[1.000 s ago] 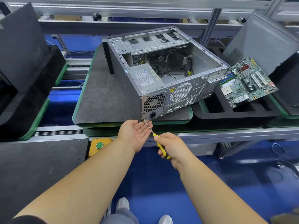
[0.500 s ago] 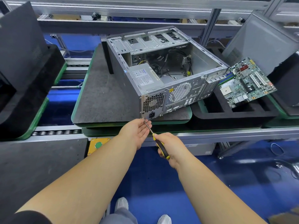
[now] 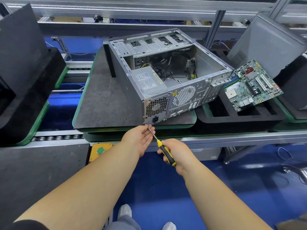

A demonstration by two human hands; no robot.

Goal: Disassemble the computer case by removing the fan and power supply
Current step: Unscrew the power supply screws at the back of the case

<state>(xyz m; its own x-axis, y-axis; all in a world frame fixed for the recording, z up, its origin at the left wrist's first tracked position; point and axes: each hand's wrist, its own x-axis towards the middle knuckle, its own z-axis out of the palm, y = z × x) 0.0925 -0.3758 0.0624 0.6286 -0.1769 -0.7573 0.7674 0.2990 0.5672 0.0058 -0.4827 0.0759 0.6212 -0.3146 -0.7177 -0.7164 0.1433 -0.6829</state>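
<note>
— In the computer case (image 3: pixel 166 77)?
— Lying open side up on the grey pallet (image 3: pixel 103 103). Power supply (image 3: pixel 149 80) seated in the near left corner, label up, vent grille (image 3: pixel 156 107) facing the rear panel. Loose cables (image 3: pixel 181 70) across the floor of the case. Fan not made out behind the round grille.
— Right of that?
— Black foam tray (image 3: pixel 240 117), with a motherboard (image 3: pixel 250 85) propped tilted on it.
— Hands?
— Left hand (image 3: pixel 141 138) palm up, fingers relaxed and apart, cupped under the shaft. Right hand (image 3: pixel 176 153) wrapped round the screwdriver (image 3: pixel 163 150), tip at the lower left corner of the supply's rear plate.
— Around?
— Dark panel (image 3: pixel 20 47) leaning far left, green button (image 3: pixel 100 150) on a yellow box below the roller conveyor (image 3: pixel 54 137), grey panel (image 3: pixel 265 47) far right. Blue floor (image 3: pixel 166 188), aluminium frame (image 3: pixel 149 15) behind.
</note>
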